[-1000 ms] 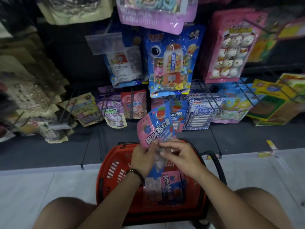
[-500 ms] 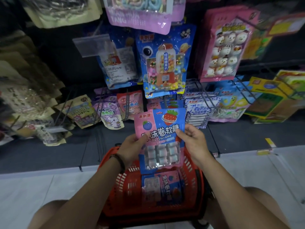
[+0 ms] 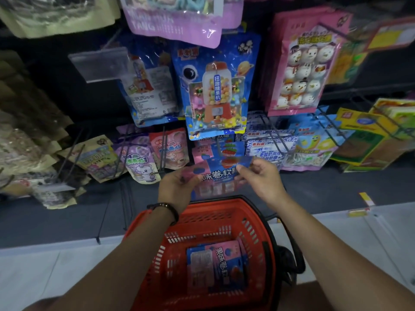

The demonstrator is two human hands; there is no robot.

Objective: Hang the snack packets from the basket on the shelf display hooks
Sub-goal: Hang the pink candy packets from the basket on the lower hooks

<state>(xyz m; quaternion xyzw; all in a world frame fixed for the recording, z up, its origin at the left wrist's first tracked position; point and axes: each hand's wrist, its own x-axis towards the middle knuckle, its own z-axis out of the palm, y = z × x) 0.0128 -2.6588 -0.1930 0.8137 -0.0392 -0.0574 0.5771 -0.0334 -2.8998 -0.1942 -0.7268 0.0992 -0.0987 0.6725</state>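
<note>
**Packet raised to the lower hooks**

Half a second ago the pink-and-blue packet (image 3: 219,173) hung just above the red basket (image 3: 258,218). Now it is higher and further forward, its top edge overlapping the matching packets (image 3: 226,149) on the lower row. The left hand (image 3: 177,187) pinches one top corner and the right hand (image 3: 260,178) the other (both blurred). Threading it onto the hook looks next. Another packet (image 3: 215,265) waits in the basket.

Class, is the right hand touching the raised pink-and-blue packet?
Touching: the head view shows the right hand pinching the raised packet at its top right corner.
</note>
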